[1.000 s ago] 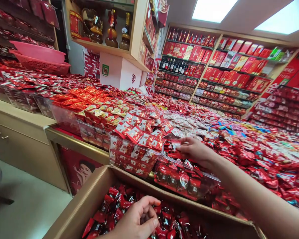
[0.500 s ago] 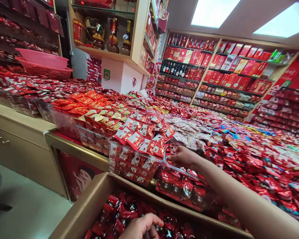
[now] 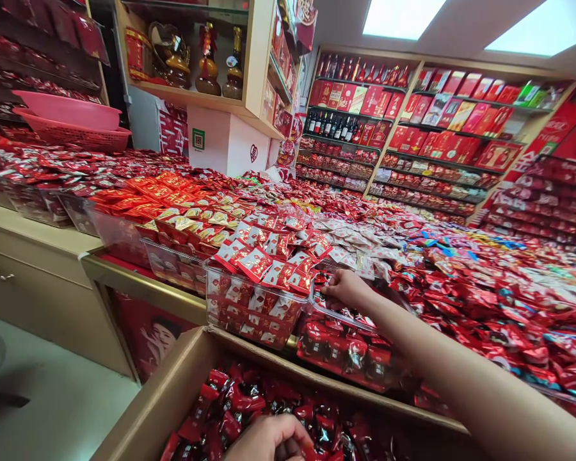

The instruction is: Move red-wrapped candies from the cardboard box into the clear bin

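Note:
Red wrapped candies (image 3: 233,400) with dark, see-through middles lie in an open cardboard box (image 3: 148,400) close in front of me. My left hand (image 3: 271,438) is down in this box, its fingers curled against the candies; part of the hand is cut off by the lower edge. My right hand (image 3: 348,289) reaches over the box into a clear plastic bin (image 3: 350,320) of the same kind of candies. Its fingers are pressed together on a candy (image 3: 321,282) near the bin's left side, with the fingertips partly hidden.
Left of that bin stands a clear bin (image 3: 252,304) heaped with red and white packets. White packets (image 3: 355,240) and piles of red sweets (image 3: 484,307) spread behind and to the right. Pink baskets (image 3: 72,118) sit at the far left. A display cabinet (image 3: 249,64) overhangs the counter.
My right hand has shifted slightly left and its fingers have drawn together in the bin. My left fingers have curled lower into the box candies. The view has moved a little.

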The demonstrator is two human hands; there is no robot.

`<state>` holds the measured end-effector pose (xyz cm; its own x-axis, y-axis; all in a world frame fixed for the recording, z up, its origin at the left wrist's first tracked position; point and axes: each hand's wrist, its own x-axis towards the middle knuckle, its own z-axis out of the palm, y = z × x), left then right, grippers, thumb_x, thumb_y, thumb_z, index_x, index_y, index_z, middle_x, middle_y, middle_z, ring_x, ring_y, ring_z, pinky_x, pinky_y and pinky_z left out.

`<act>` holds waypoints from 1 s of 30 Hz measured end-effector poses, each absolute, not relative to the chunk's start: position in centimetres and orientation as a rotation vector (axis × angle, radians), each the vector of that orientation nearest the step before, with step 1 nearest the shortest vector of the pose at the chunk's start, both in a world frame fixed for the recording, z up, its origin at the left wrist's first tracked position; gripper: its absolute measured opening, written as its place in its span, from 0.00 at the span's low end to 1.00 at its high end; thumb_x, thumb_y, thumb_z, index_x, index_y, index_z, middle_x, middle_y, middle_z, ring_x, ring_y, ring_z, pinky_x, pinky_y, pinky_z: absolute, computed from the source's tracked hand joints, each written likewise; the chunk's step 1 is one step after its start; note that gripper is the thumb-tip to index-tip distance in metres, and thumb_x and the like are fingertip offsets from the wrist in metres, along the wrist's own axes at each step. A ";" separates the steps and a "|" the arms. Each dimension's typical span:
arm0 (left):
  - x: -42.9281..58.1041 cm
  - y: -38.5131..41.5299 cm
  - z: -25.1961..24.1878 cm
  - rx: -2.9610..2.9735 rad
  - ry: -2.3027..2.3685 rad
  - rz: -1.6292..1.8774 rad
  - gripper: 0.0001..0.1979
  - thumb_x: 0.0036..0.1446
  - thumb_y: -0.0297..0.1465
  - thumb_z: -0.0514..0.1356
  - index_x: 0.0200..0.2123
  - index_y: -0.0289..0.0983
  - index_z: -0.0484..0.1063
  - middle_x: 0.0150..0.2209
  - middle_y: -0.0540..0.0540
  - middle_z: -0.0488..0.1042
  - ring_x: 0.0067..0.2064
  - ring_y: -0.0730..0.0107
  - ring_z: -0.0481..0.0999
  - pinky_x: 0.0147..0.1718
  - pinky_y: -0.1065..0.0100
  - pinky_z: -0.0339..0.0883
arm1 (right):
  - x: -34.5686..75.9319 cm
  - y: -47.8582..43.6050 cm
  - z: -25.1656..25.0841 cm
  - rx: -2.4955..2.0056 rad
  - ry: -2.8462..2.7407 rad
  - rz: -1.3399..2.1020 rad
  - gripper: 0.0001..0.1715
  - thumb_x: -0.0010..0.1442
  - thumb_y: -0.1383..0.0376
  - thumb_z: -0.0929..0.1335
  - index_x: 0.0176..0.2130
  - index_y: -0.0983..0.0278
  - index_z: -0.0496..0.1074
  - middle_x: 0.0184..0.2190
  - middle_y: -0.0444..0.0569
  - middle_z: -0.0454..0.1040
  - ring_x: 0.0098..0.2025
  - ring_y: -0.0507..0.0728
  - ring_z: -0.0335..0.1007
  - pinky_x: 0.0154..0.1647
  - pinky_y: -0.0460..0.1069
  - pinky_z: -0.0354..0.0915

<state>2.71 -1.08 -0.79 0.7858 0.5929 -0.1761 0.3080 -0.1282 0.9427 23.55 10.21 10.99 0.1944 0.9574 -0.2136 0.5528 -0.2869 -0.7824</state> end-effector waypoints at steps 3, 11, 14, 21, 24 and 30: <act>2.7 -1.1 -0.6 1.724 0.703 0.274 0.14 0.45 0.36 0.54 0.35 0.34 0.67 0.23 0.51 0.62 0.24 0.77 0.59 0.24 0.76 0.54 | 23.7 10.5 10.7 -1.919 -1.401 0.958 0.15 0.45 0.69 0.68 0.20 0.62 0.56 0.10 0.42 0.67 0.16 0.53 0.67 0.15 0.45 0.64; 2.6 -1.2 0.0 1.797 0.725 0.279 0.13 0.46 0.32 0.53 0.36 0.35 0.68 0.26 0.49 0.69 0.27 0.74 0.65 0.27 0.76 0.58 | 23.6 9.2 12.2 -1.813 -1.399 1.019 0.11 0.44 0.72 0.68 0.28 0.65 0.60 0.13 0.40 0.67 0.16 0.49 0.65 0.14 0.42 0.61; 2.3 -1.1 0.7 1.915 0.679 0.354 0.13 0.47 0.30 0.53 0.38 0.35 0.69 0.30 0.46 0.70 0.30 0.72 0.68 0.29 0.74 0.60 | 24.1 8.2 13.5 -1.740 -1.442 0.997 0.12 0.45 0.71 0.67 0.33 0.66 0.63 0.14 0.39 0.67 0.16 0.48 0.64 0.14 0.41 0.61; 2.0 -0.9 8.1 2.250 0.484 0.958 0.12 0.52 0.23 0.50 0.39 0.37 0.67 0.35 0.45 0.70 0.37 0.71 0.67 0.38 0.70 0.61 | 26.5 6.8 12.7 -1.675 -1.531 0.829 0.02 0.48 0.70 0.63 0.27 0.64 0.62 0.14 0.40 0.67 0.16 0.48 0.64 0.16 0.42 0.60; 2.9 0.0 13.1 2.406 0.499 1.110 0.14 0.52 0.23 0.49 0.42 0.37 0.65 0.39 0.44 0.69 0.42 0.69 0.66 0.42 0.67 0.59 | 26.7 6.7 12.1 -1.674 -1.573 0.812 0.02 0.46 0.70 0.63 0.24 0.64 0.62 0.13 0.40 0.67 0.15 0.48 0.62 0.16 0.42 0.59; 7.4 4.4 18.1 2.661 0.689 0.749 0.11 0.49 0.24 0.49 0.34 0.35 0.69 0.32 0.47 0.71 0.33 0.70 0.68 0.34 0.68 0.60 | 27.0 6.8 12.5 -1.794 -1.540 0.553 0.01 0.42 0.70 0.63 0.22 0.65 0.64 0.12 0.43 0.67 0.16 0.50 0.63 0.16 0.43 0.56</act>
